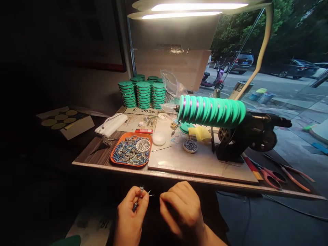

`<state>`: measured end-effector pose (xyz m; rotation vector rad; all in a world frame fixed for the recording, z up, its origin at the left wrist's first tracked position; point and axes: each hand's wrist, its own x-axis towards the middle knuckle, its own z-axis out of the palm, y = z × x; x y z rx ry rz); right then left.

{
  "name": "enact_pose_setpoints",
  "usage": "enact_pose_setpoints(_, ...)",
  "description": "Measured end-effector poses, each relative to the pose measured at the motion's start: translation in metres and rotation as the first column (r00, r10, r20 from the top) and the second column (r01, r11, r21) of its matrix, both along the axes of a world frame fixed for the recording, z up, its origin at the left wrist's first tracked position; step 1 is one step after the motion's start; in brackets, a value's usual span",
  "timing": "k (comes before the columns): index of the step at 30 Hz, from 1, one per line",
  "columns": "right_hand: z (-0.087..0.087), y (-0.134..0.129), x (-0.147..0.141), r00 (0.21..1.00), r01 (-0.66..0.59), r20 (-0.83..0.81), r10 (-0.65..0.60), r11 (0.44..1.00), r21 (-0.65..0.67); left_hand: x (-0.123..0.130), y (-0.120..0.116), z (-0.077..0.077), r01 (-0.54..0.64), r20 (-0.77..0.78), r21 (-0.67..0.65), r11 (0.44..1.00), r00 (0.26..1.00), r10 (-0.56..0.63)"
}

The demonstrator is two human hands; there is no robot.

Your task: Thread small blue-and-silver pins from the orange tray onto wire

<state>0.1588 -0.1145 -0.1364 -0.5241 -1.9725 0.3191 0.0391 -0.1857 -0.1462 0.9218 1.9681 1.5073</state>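
My left hand [133, 213] is closed in front of the table edge, pinching a small cluster of shiny metal pieces [141, 189] between thumb and index finger. Thin bits stick out past the fingertips, too small to name. A dark bluish piece [135, 206] shows inside the curled fingers. To its right, my right hand [183, 208] is also closed, thumb against index finger; whatever it may pinch is too fine to make out. A small gap separates the hands. Nearest beyond them is an orange tray [129, 165] of blue and grey little cylinders, with a dish of silvery bits [142, 146] inside.
Green spools [211, 111] sit in a row on a black hand-cranked winder [230, 143]. Stacks of green discs [143, 94] stand behind. A dish of dark beads [190, 146], scissors [273, 179] and pliers [294, 177] lie on the table. A lamp [189, 7] hangs overhead.
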Motion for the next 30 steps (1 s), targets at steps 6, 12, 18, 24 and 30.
enact_pose_setpoints(6,-0.001,0.000,-0.001,1.000,-0.004,0.002,0.004,0.999,0.036,-0.002,-0.005,0.002,0.029,-0.197,0.034,0.999,0.980,-0.022)
enact_pose_setpoints(12,-0.002,-0.001,-0.004,1.000,-0.006,-0.024,0.008,0.999,0.050,0.006,-0.013,-0.006,0.053,-0.529,0.168,0.984,0.847,0.044)
enact_pose_setpoints(18,-0.008,-0.004,-0.006,0.997,-0.006,-0.079,0.010,0.999,0.054,0.000,-0.017,-0.011,0.277,-0.725,0.227,0.933,0.689,-0.028)
enact_pose_setpoints(24,-0.010,-0.005,-0.007,0.995,-0.002,-0.097,0.008,0.998,0.061,-0.004,-0.020,-0.017,0.312,-0.787,0.269,0.911,0.616,0.022)
enact_pose_setpoints(30,-0.009,-0.005,-0.007,0.994,0.007,-0.108,-0.002,0.999,0.041,-0.003,-0.019,-0.018,0.271,-0.748,0.271,0.923,0.663,0.025)
